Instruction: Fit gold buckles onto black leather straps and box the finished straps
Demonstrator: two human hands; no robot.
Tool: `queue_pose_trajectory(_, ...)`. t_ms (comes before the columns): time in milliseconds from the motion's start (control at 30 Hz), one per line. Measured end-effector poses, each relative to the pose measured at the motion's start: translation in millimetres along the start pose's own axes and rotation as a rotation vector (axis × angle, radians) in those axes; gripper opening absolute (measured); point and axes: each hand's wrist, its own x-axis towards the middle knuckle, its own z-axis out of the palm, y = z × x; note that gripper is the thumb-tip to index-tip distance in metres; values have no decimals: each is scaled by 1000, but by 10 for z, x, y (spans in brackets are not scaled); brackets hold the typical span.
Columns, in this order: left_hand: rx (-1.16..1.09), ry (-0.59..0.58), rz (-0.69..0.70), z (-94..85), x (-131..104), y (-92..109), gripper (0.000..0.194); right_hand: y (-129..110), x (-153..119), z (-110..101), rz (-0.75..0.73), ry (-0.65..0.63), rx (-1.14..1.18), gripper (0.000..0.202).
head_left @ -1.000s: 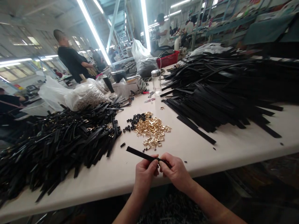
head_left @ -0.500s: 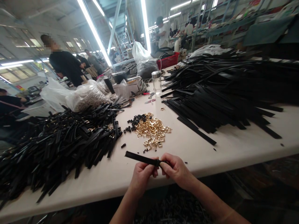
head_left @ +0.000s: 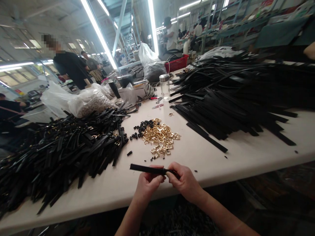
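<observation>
A black strap [head_left: 145,168] is held between both hands above the table's front edge, its flat end pointing left. My left hand [head_left: 148,183] pinches it near the middle, thumb below. Fingers of my right hand [head_left: 184,180] are closed on its right part, most of which they cover. Whether a buckle or loop sits between the fingertips I cannot make out. Just beyond the hands lies a heap of gold buckles [head_left: 161,136], with small black loops [head_left: 145,126] at its left side.
Finished-looking black straps with buckles [head_left: 98,141] are piled on the left. Long plain black strips [head_left: 221,111] cover the right. Behind stand a glass jar [head_left: 165,88], a pair of red-handled snips [head_left: 157,106], plastic bags [head_left: 86,100] and a red basket [head_left: 178,64]. Other people work farther back.
The strap's free end has shifted slightly left and down, so the strap lies more level. Both hands keep their hold. A bit of someone's arm has appeared at the right edge.
</observation>
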Motion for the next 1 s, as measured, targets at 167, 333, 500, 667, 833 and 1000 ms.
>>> queue_pose_trajectory(167, 43, 126, 102, 10, -18, 53, 20, 17, -40, 17, 21, -57, 62, 25)
queue_pose_trajectory(333, -35, 52, -4, 28, -24, 139, 22, 45, -56, -22, 4, -112, 59, 28)
queue_pose_trajectory(500, -1, 35, -17, 13, -18, 160, 22, 27, -48, -51, 6, -153, 52, 31)
queue_pose_trajectory(667, 64, 27, -24, -13, -2, 143, 23, 5, -45, -38, 17, -141, 8, 31)
queue_pose_trajectory(833, 153, 85, 118, -14, -35, 152, 13, 19, -31, -1, 20, -137, -53, 30)
queue_pose_trajectory(1000, 255, 130, 291, 1, -56, 152, 9, 36, -44, 0, -22, -133, -79, 29)
